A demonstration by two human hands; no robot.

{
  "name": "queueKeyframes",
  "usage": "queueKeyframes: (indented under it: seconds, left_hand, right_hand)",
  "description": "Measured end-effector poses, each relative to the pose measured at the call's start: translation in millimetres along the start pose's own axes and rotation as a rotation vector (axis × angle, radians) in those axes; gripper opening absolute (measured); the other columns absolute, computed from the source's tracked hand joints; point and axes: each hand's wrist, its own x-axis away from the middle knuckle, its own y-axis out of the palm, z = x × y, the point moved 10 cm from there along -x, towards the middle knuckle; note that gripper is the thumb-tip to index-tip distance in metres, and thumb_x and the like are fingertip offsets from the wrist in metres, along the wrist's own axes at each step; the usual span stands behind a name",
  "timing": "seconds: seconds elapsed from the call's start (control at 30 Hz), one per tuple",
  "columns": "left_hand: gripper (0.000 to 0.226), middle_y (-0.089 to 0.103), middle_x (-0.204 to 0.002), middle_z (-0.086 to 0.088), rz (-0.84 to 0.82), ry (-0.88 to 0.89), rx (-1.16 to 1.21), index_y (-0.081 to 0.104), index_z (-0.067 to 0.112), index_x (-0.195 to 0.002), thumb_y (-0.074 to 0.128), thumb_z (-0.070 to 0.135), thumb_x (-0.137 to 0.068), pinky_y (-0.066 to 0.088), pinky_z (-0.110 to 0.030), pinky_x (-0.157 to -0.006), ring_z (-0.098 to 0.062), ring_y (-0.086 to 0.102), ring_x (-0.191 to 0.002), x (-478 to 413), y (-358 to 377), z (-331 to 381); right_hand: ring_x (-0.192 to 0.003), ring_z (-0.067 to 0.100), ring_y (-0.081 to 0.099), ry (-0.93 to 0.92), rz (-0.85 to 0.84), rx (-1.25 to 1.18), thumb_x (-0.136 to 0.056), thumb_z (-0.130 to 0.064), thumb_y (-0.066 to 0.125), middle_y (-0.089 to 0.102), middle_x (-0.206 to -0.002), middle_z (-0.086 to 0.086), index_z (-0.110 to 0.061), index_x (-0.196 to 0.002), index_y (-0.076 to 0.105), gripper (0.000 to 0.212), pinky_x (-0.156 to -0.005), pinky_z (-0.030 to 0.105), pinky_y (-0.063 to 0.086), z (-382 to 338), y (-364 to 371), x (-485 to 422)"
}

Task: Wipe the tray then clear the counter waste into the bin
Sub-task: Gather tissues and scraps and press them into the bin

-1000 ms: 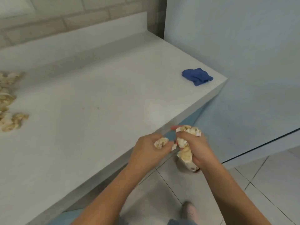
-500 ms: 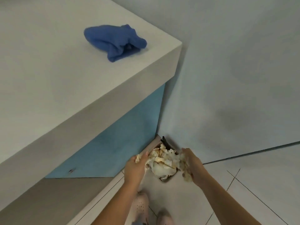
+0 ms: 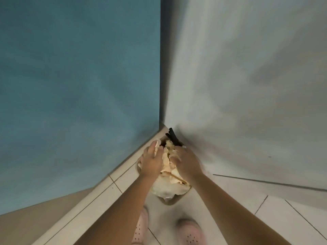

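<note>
A small tan bin [image 3: 169,202] stands on the floor in the corner, heaped with crumpled cream and white waste paper [image 3: 168,175]. Both my hands are down on top of the heap. My left hand [image 3: 152,160] lies on the left side with a scrap of paper under its fingertips. My right hand [image 3: 188,162] is on the right side, fingers curled into the paper. The back of the bin is hidden behind my hands. The tray, counter top and blue cloth are out of view.
A black object [image 3: 173,137] sticks up from the back of the bin. A blue cabinet panel [image 3: 79,76] stands on the left and a pale wall [image 3: 247,76] on the right. My pink shoes [image 3: 189,232] stand on the tiled floor just before the bin.
My view has dropped from the counter edge to the floor corner. Both hands have gone down with the waste and now rest on the heap in the bin.
</note>
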Motion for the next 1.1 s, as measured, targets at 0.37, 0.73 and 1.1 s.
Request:
queueKeyframes:
  seconds: [0.37,0.73,1.1]
  left_hand:
    - [0.067,-0.043,-0.145,-0.004,-0.115,0.307,-0.877,-0.023,0.019,-0.146,-0.016,0.042,-0.083,-0.016,-0.039,-0.113,-0.025,-0.027,-0.137,48.2,45.3,-21.6]
    - [0.060,-0.019,-0.156,-0.005,-0.388,0.098,-1.110,-0.011,0.014,-0.149,0.023,0.027,-0.102,-0.008,-0.041,-0.117,-0.028,-0.020,-0.143,-7.9,82.7,-57.0]
    - [0.053,0.031,-0.134,-0.012,-0.161,0.287,-1.388,0.042,0.010,-0.135,0.058,0.025,-0.087,0.031,-0.041,-0.106,-0.028,0.030,-0.123,-0.8,68.3,10.3]
  right_hand:
    - [-0.145,0.014,-0.008,-0.430,-0.056,0.221,-0.092,-0.050,-0.008,0.006,-0.160,0.001,-0.022,-0.151,0.018,0.071,-0.115,0.026,-0.004,1.5,14.0,48.8]
    - [-0.146,0.019,-0.012,-0.236,-0.436,0.600,-0.101,-0.034,0.012,-0.013,-0.159,0.010,-0.007,-0.150,-0.008,0.060,-0.121,0.039,0.000,36.2,73.0,-5.1]
    - [-0.137,0.026,0.032,-0.229,-0.228,0.557,-0.101,-0.021,0.032,0.039,-0.145,0.015,-0.001,-0.140,0.036,0.044,-0.114,0.034,0.022,2.8,32.4,1.2]
